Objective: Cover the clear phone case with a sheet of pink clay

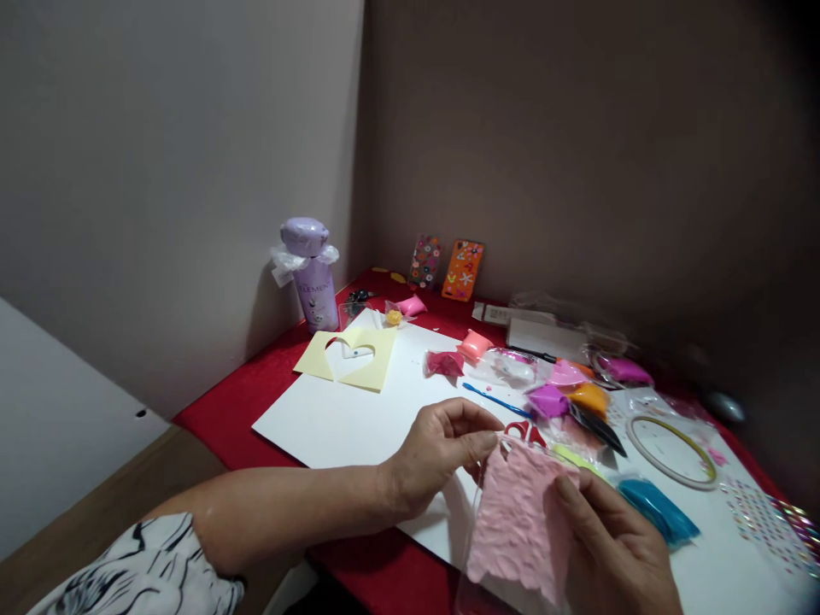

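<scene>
Recording hold: pink-coated case (pixel 522 521) is between both hands, above the near part of the white board (pixel 359 418). Coating (pixel 512 547) pale pink, dimpled and ridged, lower edge uneven; clear rim visible at lower left; small gap near the far-left corner. Outline roughly rectangular. Long axis runs away from the person, far end leaning slightly right; coated face toward the camera. Left hand (pixel 439 461): thumb and fingers pinched at far-left corner. Right hand (pixel 618 538): gripping right side, thumb on coated face, other fingers partly hidden.
</scene>
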Available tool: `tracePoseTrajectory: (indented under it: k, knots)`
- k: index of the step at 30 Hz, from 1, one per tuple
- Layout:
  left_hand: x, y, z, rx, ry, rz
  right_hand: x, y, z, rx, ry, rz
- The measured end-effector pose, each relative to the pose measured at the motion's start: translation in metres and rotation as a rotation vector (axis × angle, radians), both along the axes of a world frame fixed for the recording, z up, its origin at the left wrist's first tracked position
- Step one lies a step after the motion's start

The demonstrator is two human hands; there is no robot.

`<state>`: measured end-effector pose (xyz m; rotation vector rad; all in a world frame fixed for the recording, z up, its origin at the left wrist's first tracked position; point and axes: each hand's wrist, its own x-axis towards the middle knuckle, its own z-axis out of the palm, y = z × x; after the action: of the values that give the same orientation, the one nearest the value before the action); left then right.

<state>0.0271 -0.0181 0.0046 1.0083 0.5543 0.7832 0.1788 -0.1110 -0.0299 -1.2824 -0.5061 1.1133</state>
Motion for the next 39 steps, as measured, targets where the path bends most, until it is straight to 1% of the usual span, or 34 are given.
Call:
tracePoseTrajectory:
  k: [3,8,13,17,20,23,28,39]
  knots:
    - [0.0,0.0,-0.001,-0.018,-0.02,-0.005,0.003,-0.001,-0.004,0.009,0.002,0.001]
    - [0.001,-0.001,-0.001,-0.019,-0.052,-0.006,0.004,-0.001,-0.004,0.038,-0.022,0.012]
    - [0.0,-0.001,-0.001,-0.034,-0.053,-0.009,0.006,0.0,-0.008,0.038,-0.082,0.016]
    - [0.0,-0.001,-0.001,-0.037,-0.049,-0.003,0.007,0.0,-0.012,0.05,-0.086,0.011]
    - [0.001,-0.001,-0.001,-0.044,-0.053,-0.001,0.008,0.0,-0.013,0.03,-0.083,0.034]
    - [0.001,0.0,-0.002,-0.057,-0.062,-0.01,0.009,0.002,-0.014,0.027,-0.097,0.049]
    - [0.002,0.001,-0.005,-0.072,-0.063,-0.007,0.009,0.003,-0.013,0.05,-0.12,0.01]
    - [0.001,0.002,-0.007,-0.139,-0.07,-0.016,0.006,0.005,-0.008,0.03,-0.035,0.037]
